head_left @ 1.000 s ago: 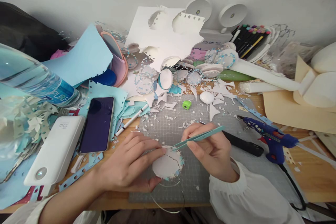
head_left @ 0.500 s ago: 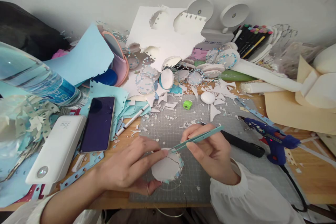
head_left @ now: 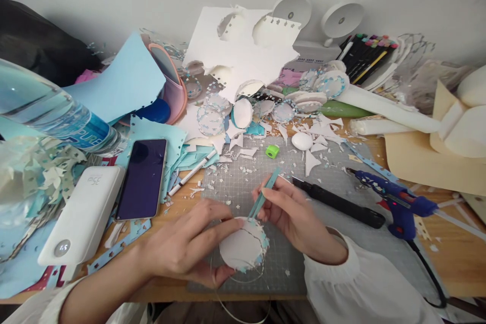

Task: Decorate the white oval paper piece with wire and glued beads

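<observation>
A round white paper disc (head_left: 243, 247) with small blue and white pieces along its edge is held by my left hand (head_left: 193, 240), forefinger on top and thumb at the lower left rim. A thin pale wire loop (head_left: 237, 281) hangs around and below the disc. Teal tweezers (head_left: 265, 193) are pinched in my right hand (head_left: 294, 212). Their tips point down at the disc's upper rim, close to my left forefinger; whether they grip anything is too small to tell. Beneath lies a grey cutting mat (head_left: 292, 276).
A black utility knife (head_left: 339, 202) and a blue glue gun (head_left: 395, 197) lie at right. A phone (head_left: 142, 179), white power bank (head_left: 81, 215) and water bottle (head_left: 56, 106) occupy the left. Paper scraps, a green sharpener-like block (head_left: 272, 151) and decorated discs (head_left: 210, 120) spread behind.
The tweezers have swung from slanting right to a steeper upright angle, and my right hand has shifted slightly left. My left hand keeps its hold on the disc.
</observation>
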A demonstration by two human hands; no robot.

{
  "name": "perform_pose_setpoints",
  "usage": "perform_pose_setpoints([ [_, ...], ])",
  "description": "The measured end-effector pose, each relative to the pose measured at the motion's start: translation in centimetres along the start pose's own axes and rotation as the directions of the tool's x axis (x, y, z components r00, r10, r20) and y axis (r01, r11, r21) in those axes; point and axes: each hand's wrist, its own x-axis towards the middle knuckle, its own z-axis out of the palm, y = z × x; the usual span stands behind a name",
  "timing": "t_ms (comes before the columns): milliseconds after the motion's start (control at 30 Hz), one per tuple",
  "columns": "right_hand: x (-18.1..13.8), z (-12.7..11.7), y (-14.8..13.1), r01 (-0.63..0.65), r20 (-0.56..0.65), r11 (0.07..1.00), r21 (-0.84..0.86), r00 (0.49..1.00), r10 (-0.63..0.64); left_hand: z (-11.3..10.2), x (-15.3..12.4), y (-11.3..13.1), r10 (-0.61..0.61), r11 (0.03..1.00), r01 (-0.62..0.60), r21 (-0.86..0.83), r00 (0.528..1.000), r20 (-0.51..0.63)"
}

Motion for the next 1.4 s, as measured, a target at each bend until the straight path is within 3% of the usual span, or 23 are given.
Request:
perform_pose_setpoints([
  [133,0.3,0.2,0.2,-0.142,0.029,0.980,0.141,0.990,0.140,-0.1,0.1,-0.1,0.001,1.000,-0.001,0.012,1.000,-0.003],
  [300,0.6,0.3,0.3,-0.224,0.080,0.948,0.226,0.974,0.211,-0.2,0.2,-0.2,0.011,0.999,-0.011,0.041,1.000,-0.003],
  [633,0.5,0.2,0.5,-0.226,0.167,0.942,0.247,0.968,0.188,-0.1,0.1,-0.2,-0.008,0.999,0.007,0.040,1.000,0.018],
  [867,0.4,0.2,0.4,-0.210,0.160,0.953,0.216,0.971,0.178,-0.3,0.0,-0.1,-0.044,0.999,0.044,0.000,0.999,0.020],
  [1000,0.5,-0.3,-0.2,-0.107,0.071,0.972,0.211,0.993,0.094,-0.3,-0.2,-0.1,-0.096,0.995,0.096,-0.027,0.995,0.008],
  [1100,0.7,-1.1,-0.9,0.072,-0.036,0.972,0.222,0.997,-0.066,-0.2,-0.1,-0.3,-0.115,0.992,0.117,-0.035,0.992,0.050],
  [1233,1.0,-1.8,-1.8,0.321,-0.179,0.937,0.135,0.938,-0.296,0.0,0.2,-0.5,-0.160,0.983,0.174,-0.054,0.968,0.193],
  [1400,1.1,-1.8,-1.5,0.371,-0.109,0.928,-0.004,0.923,-0.370,0.1,0.5,-0.6,-0.205,0.972,0.233,-0.032,0.908,0.365],
])
